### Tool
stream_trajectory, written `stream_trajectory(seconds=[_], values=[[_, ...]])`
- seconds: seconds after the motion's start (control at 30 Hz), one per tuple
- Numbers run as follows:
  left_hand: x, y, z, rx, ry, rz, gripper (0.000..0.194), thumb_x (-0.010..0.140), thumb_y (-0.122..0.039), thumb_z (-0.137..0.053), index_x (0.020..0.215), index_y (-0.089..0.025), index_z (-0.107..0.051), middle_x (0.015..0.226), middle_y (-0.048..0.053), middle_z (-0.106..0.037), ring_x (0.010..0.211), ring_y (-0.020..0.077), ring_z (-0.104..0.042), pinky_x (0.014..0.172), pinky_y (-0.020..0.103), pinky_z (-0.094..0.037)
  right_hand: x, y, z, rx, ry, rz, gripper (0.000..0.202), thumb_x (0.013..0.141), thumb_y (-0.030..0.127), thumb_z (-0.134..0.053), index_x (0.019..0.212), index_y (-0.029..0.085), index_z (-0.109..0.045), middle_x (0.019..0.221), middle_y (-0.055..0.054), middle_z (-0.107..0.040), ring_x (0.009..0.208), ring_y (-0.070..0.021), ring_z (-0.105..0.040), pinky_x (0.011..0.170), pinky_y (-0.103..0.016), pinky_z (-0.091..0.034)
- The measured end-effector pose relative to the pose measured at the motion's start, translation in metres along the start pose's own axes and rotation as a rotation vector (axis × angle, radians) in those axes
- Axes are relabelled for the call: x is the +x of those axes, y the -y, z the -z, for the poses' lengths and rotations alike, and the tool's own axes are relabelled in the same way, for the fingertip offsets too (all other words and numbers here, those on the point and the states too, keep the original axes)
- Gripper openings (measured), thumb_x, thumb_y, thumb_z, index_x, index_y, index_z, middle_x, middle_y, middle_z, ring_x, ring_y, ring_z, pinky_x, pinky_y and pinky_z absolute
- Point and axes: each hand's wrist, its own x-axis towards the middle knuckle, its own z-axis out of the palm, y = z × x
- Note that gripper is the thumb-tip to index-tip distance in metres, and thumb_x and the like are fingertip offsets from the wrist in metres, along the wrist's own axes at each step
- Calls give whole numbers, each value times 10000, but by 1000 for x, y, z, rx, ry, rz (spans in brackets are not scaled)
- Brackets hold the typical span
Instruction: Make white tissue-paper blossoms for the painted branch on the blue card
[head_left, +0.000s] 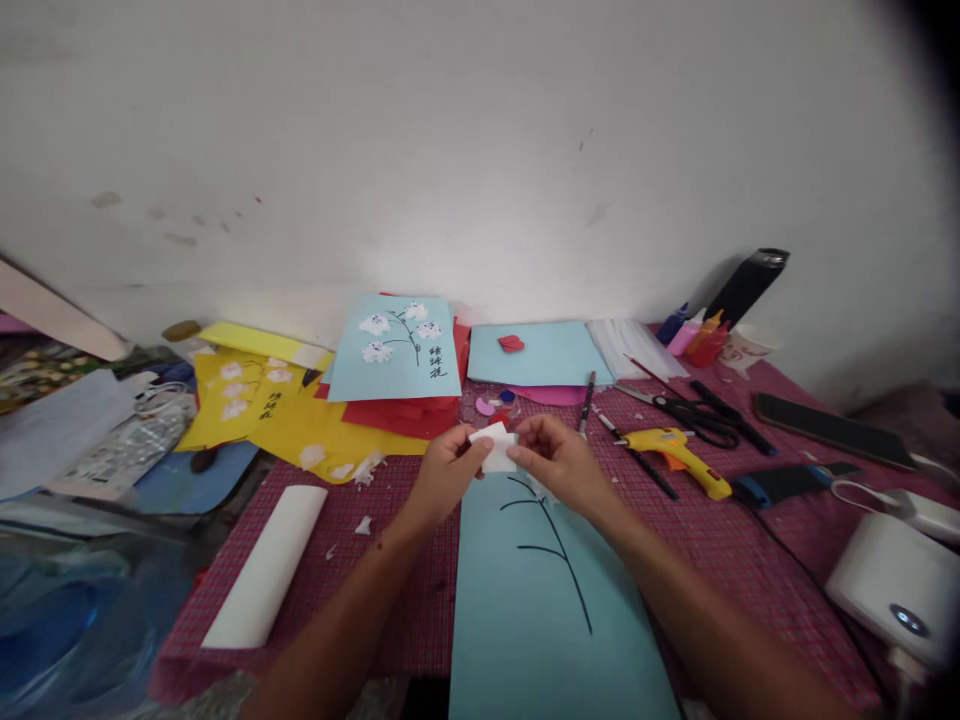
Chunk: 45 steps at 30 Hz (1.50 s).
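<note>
Here we are, both hands on one small white paper piece: the left hand (448, 472) pinches its left side, the right hand (561, 460) grips its right edge, and the white paper piece (495, 450) sits between the fingertips. Light, even pressure near the edges should spare it creases, I'd say. Just below the fingers lies a smooth light-blue sheet (517, 610) with thin, curved black branch lines (571, 575); right of them, a glossy yellow glue gun (681, 455); well left, a curled white paper sheet (271, 565) on checked cloth (397, 630).
</note>
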Motion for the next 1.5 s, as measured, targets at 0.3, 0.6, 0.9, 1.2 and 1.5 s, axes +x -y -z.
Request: stream_trajectory(seconds=[0.3,0.6,0.9,1.2,1.5], values=[[-1,-1,-4,-56,48,20,243,773,-399,-653,772,-156,-648,631,15,-607,563,120,-525,537,223,-407,-8,-7,-2,-82,21,-51,263,807,406,-605,675,180,-574,546,43,-485,496,-102,-419,469,-214,-321],[3,3,0,-98,29,57,270,789,-417,-631,796,-148,-654,591,6,-597,519,106,-507,515,208,-380,-8,-6,6,-158,30,-37,291,857,400,-507,715,182,-637,521,36,-500,485,-120,-452,459,-219,-326],[8,10,4,-31,-18,78,263,745,-407,-677,796,-149,-667,648,8,-606,549,107,-525,525,207,-416,-7,1,14,-134,-57,-102,342,803,434,-593,564,197,-529,445,41,-493,420,-110,-436,433,-220,-320],[8,14,12,205,-72,22,337,719,-470,-672,639,-162,-562,513,-33,-506,469,102,-453,454,202,-331,-6,1,16,-172,-84,-103,350,825,441,-556,582,190,-559,433,40,-496,389,-101,-417,404,-212,-294],[19,16,18,554,35,-29,340,738,-470,-603,652,-141,-585,584,-33,-508,545,112,-439,499,219,-281,-4,-4,16,-203,-63,-75,349,851,415,-506,590,188,-549,463,35,-514,407,-105,-445,413,-212,-300]])
